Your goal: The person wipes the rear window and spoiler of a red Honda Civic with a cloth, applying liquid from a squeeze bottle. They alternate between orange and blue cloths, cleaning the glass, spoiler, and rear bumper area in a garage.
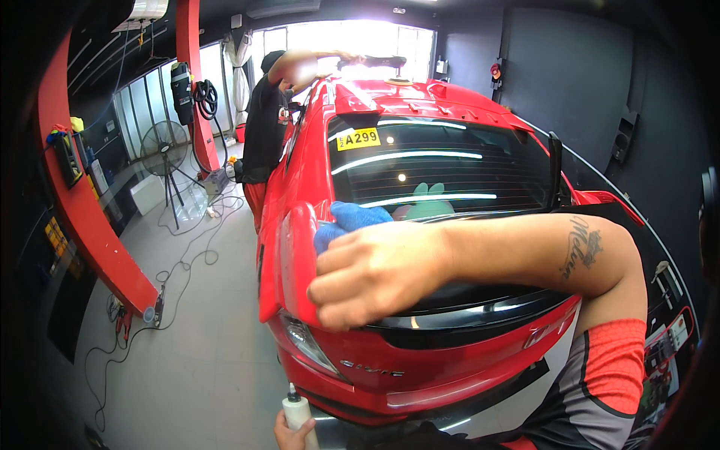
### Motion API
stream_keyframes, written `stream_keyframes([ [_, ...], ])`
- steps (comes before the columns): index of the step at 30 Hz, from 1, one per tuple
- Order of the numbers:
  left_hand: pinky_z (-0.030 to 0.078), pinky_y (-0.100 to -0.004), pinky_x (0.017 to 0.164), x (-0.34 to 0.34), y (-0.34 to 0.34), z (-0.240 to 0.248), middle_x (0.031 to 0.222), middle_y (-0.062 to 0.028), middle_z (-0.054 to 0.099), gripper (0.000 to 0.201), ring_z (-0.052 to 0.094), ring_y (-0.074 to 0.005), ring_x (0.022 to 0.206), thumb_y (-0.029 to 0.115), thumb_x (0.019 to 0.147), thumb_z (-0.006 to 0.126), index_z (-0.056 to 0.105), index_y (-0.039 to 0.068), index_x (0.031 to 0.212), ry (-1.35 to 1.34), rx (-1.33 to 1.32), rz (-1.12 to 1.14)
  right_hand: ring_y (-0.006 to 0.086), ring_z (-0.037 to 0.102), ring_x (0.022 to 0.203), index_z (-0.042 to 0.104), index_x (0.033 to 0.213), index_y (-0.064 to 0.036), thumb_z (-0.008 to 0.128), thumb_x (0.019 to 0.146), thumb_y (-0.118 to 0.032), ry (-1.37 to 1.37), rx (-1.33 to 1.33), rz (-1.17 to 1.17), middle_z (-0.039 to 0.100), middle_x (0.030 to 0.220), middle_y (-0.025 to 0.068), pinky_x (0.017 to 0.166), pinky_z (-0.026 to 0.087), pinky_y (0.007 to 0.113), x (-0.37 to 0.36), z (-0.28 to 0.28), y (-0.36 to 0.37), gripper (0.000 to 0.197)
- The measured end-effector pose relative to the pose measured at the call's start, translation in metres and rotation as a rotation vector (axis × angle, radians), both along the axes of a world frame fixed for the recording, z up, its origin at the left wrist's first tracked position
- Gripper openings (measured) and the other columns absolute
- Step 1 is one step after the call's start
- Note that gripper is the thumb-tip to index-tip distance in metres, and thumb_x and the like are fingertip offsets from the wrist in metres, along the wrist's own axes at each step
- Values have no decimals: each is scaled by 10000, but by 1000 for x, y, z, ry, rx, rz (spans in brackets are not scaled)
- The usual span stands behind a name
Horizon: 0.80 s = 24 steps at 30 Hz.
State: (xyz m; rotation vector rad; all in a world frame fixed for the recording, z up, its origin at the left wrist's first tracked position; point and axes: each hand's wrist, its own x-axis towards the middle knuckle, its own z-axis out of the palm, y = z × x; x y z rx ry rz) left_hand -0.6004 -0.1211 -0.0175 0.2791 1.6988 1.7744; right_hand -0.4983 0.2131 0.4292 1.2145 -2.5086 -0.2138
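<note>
My right hand [371, 274] reaches across from the right, closed around a blue cloth [358, 216]. The cloth bunches past my knuckles at the rear left corner of a shiny red car [300, 247], beside the rear window [442, 169]. My own arm hides part of the tail. At the lower edge my left hand [289, 433] grips a white squeeze bottle [298, 412] with a dark cap and pointed tip, held upright below the left tail light [306, 341].
A person in dark clothes [262, 127] leans over the car's left side, holding a polishing machine [375, 62] on the roof. Cables [180, 262] trail over the grey floor [210, 352] near a red pillar [90, 217] and a standing fan [165, 150].
</note>
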Motion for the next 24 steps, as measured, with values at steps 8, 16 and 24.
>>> stream_keyframes([
  [8, 519, -365, 959, 1, -4, -6, 1231, -106, 678, 726, 650, -214, 1086, 71, 771, 900, 546, -10, 1400, 11, 1, -17, 233, 615, 800, 633, 960, -71, 669, 813, -173, 30, -101, 72, 561, 890, 54, 674, 521, 365, 4, -10, -10, 182],
  [16, 518, -358, 944, 7, -13, -16, 1202, -95, 687, 675, 652, -211, 1069, 48, 770, 889, 577, 9, 1366, 29, 7, 11, 247, 604, 763, 584, 976, -82, 672, 840, -160, -24, -82, 35, 531, 847, 56, 660, 505, 375, -8, 1, 8, 179],
  [24, 520, -354, 924, 9, -24, -20, 1180, -91, 690, 647, 654, -210, 1043, 42, 766, 886, 591, 12, 1340, 36, -25, 14, 286, 637, 842, 585, 1040, -90, 644, 860, -150, -56, -48, -36, 579, 917, 72, 712, 550, 383, -27, 4, 28, 198],
])
